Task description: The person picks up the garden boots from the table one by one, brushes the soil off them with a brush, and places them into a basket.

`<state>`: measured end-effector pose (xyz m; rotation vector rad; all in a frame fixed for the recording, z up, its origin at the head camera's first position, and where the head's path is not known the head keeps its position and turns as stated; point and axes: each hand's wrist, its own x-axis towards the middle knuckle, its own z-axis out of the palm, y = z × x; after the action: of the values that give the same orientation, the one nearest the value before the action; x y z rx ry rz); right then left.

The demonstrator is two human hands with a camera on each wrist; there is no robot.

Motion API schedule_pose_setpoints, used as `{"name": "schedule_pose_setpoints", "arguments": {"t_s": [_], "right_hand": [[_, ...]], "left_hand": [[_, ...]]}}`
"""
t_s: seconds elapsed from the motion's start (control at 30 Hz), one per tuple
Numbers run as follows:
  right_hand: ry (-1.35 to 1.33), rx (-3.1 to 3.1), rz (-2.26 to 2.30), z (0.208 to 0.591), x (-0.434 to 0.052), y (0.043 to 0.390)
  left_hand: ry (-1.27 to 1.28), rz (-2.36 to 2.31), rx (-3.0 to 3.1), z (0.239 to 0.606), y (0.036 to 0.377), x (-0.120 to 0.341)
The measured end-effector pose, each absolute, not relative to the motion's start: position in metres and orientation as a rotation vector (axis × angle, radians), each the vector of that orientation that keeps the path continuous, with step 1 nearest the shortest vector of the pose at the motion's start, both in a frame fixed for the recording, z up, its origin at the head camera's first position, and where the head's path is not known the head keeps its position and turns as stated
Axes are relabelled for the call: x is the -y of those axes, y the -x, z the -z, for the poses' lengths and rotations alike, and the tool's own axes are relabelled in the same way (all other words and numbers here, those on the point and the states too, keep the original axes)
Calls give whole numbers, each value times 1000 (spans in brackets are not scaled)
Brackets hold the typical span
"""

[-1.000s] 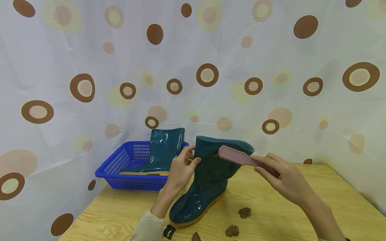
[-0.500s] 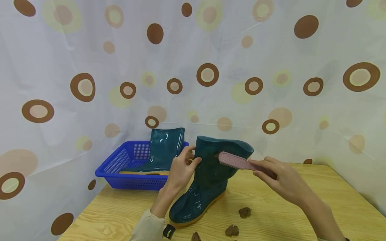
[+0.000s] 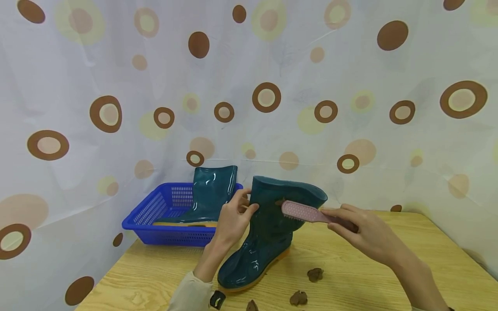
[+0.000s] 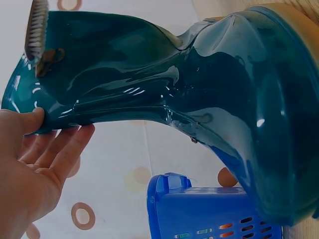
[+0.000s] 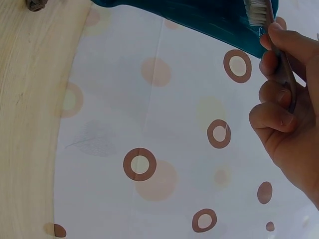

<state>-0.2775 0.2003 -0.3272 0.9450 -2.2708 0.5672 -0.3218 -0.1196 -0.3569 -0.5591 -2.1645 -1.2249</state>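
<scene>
1. Teal rubber boot (image 3: pixel 268 233) stands upright on the bench (image 3: pixel 350 263), toe toward the viewer, near the middle of the bench's near half.
2. Left hand (image 3: pixel 232 222) holds the boot's shaft at its upper left edge: thumb on the outer face, fingers wrapped behind the rim. The left wrist view shows the thumb pressed on the shaft edge, fingers beneath it. Grip clamped on the boot.
3. Right hand (image 3: pixel 363 233) holds a pink brush (image 3: pixel 303 211) by its handle, fingers curled round it, thumb on top. Grip clamped on the brush.
4. Brush head lies against the upper right side of the shaft, just below the rim, bristles turned to the rubber. A small brown smear (image 4: pixel 50 57) sits on the shaft right beside the bristles.
5. Left forearm rises from the near bench edge, wrist bent slightly back, sleeve (image 3: pixel 190 293) at the bottom of the head view. Right forearm comes in from the lower right, hand angled up and left toward the boot.
6. Brown clumps (image 3: pixel 314 274) lie on the bench just right of the boot's toe, near the front edge.
7. A second teal boot (image 3: pixel 210 194) stands in a blue basket (image 3: pixel 155 216) at the far left of the bench, behind the left hand.
8. Spotted curtain (image 3: pixel 350 86) hangs behind.
</scene>
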Motion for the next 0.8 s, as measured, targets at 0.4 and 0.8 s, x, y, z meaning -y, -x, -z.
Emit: {"name": "schedule_pose_setpoints", "arguments": {"t_s": [0.4, 0.8], "right_hand": [[-982, 2017, -589, 327, -195, 281], [-878, 2115, -511, 333, -193, 285]], "left_hand": [[544, 1220, 2199, 356, 320, 119], [562, 1233, 2204, 356, 320, 120]]}}
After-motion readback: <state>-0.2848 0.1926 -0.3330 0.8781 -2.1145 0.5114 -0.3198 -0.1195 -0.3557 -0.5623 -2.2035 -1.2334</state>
